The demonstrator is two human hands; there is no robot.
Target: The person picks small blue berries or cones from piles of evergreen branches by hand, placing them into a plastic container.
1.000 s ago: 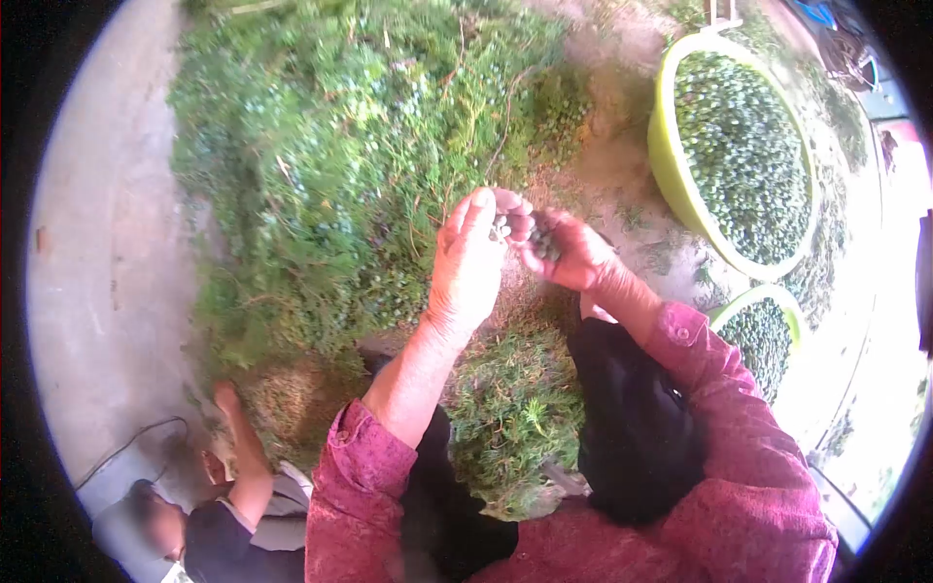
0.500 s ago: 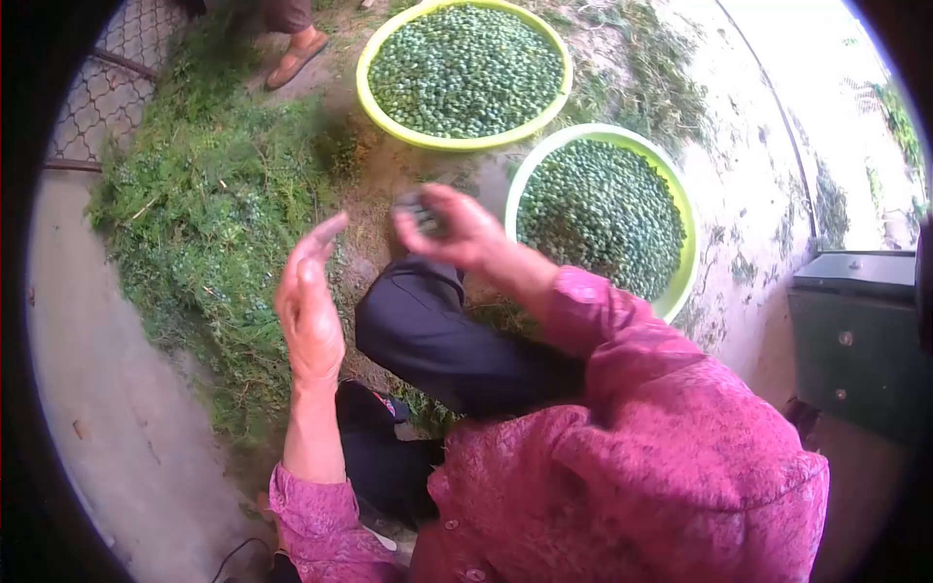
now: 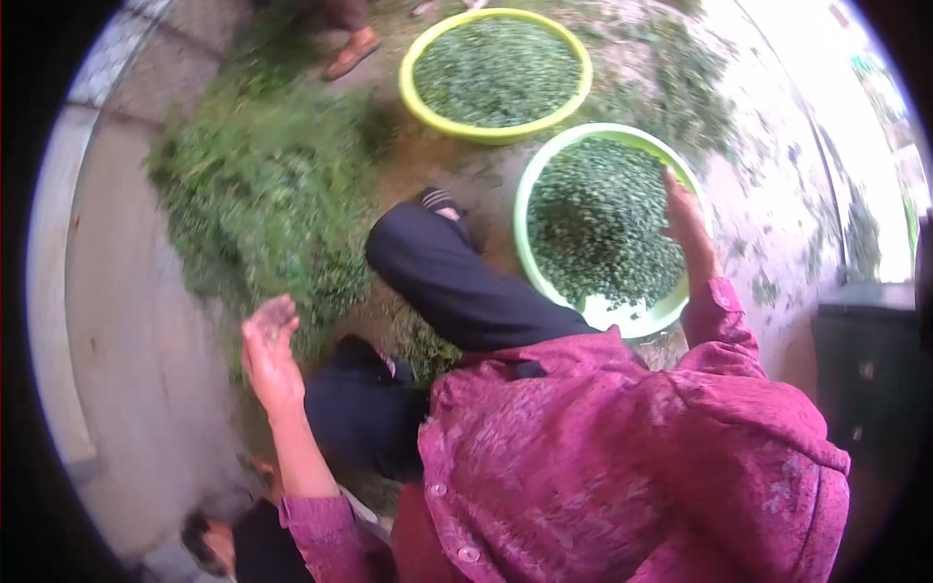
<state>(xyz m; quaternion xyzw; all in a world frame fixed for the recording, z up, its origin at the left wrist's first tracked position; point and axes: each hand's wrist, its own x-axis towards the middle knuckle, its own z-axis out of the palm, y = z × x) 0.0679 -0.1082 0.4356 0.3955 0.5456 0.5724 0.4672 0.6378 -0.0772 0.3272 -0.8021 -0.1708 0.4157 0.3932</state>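
Observation:
A pale green basin [image 3: 530, 228] holds a heap of small round green fruits [image 3: 603, 214], with bare basin floor showing at its near edge. Over the right side of this heap is my right hand [image 3: 687, 222], its fingers stretched and thumb apart, with nothing visible in it. My left hand [image 3: 273, 361] is raised near the lower edge of a pile of feathery green branches [image 3: 262, 194]. Its fingers are slightly bent and apart; a tiny green speck shows by the fingers. My dark-trousered knee [image 3: 418, 253] lies between the pile and the basin.
Farther off stands a yellow basin [image 3: 420, 109] full of the same green fruits. Another person's shoe [image 3: 352, 53] is at the top, and a person's head [image 3: 209, 544] shows at lower left. At right is a dark green box [image 3: 865, 360]. Cut branches [image 3: 690, 87] litter the ground.
My right hand, earlier closed around green fruits above my knee, has moved right to the pale green basin and opened. My left hand has moved down and left. The view has shifted.

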